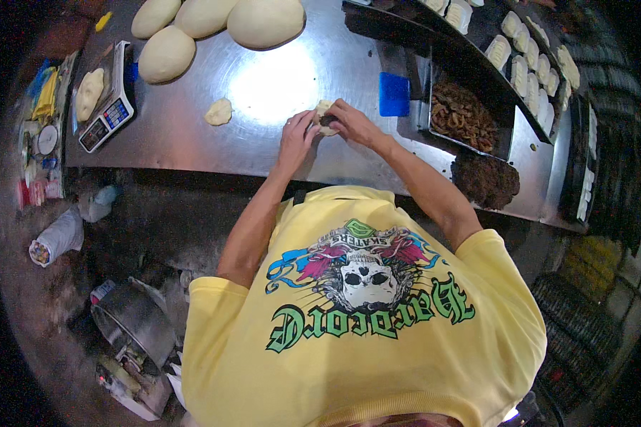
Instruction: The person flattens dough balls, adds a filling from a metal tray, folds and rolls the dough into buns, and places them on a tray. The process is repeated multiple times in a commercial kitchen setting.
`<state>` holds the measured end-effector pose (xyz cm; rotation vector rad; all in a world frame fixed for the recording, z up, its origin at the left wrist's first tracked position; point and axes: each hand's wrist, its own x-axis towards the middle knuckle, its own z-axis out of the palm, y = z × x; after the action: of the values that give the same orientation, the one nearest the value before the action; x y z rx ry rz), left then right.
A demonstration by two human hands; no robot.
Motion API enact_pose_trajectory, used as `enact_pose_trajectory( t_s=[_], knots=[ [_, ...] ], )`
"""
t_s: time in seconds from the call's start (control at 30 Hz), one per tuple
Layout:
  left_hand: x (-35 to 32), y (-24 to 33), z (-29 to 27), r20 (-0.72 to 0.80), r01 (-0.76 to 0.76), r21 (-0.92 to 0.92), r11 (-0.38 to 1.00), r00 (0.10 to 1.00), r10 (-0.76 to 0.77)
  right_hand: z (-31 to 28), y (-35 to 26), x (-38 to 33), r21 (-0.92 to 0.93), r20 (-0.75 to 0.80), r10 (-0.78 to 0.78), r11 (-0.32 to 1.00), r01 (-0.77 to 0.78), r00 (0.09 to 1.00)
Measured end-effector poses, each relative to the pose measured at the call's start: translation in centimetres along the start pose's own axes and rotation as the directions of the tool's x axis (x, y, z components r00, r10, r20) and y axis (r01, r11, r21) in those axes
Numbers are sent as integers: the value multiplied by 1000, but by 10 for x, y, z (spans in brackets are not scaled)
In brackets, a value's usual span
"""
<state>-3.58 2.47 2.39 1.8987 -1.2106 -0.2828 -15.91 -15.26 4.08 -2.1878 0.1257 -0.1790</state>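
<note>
Over the steel table, a small piece of dough (324,108) lies between my two hands, with some dark brown filling (327,121) on it. My left hand (300,132) has its fingers at the dough's left edge. My right hand (353,124) is curled over the right side, its fingertips pinching at the dough and filling. Parts of the dough are hidden under the fingers. Off to the left of my hands, another flattened dough piece (219,112) rests alone on the metal.
Large smooth dough balls (167,55) sit at the back left, near a digital scale (107,124) bearing dough. A blue scraper (394,94) lies right of my hands. Beyond it are a tray of brown filling (460,116), a dark crumbly heap (486,181) and trays of shaped dough pieces (520,75).
</note>
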Motion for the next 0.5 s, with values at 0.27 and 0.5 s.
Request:
enact_pose_trajectory(
  t_s=[0.27, 0.5],
  knots=[
    [18, -33, 30, 94, -112, 248, 962, 991, 91, 16, 23, -5, -103, -193, -24, 995, 4, 981],
    [1, -7, 25, 94, -108, 371, 922, 992, 78, 25, 18, -29, -149, -225, 86, 981, -122, 971]
  ],
)
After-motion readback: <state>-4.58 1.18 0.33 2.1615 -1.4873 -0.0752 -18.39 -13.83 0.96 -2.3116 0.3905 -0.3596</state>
